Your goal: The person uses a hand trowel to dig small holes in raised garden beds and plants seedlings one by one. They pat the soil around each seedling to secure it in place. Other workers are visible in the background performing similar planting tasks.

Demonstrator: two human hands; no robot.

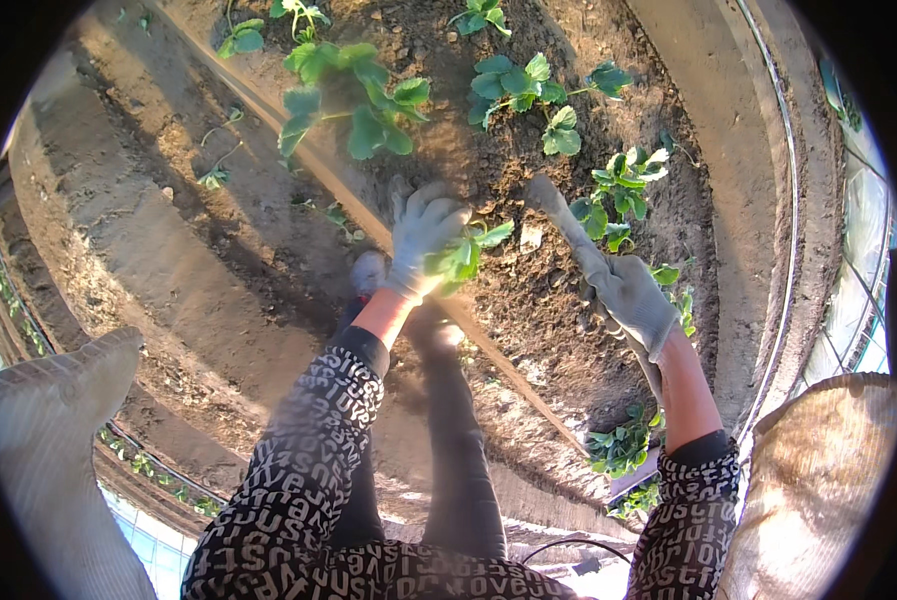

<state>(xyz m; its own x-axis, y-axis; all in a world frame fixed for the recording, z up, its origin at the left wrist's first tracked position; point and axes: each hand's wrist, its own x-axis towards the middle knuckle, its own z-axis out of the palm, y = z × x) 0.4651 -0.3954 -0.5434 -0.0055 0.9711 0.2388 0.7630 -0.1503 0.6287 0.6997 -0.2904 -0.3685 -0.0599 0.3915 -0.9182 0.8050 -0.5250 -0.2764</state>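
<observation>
My left hand [422,232], in a pale work glove, is low over the soil bed [523,322] with its fingers forward. Leaves of a small strawberry plant [463,255] overlap its palm and thumb side; whether the fingers grip the plant is hidden. In my gloved right hand [636,296] is a soil-coated hand tool, probably a trowel [568,217]. Its narrow blade points forward to loose, crumbly soil, and its handle runs back under my wrist. Just beyond the blade's right side grows a leafy strawberry plant [624,184].
Larger strawberry plants [369,97] [523,86] grow ahead. A long brown strip [328,180] crosses the bed diagonally, passing behind my left hand. A shoe [369,274] shows beside that wrist. A pale line [790,150] runs along the right, near plastic sheeting [853,277].
</observation>
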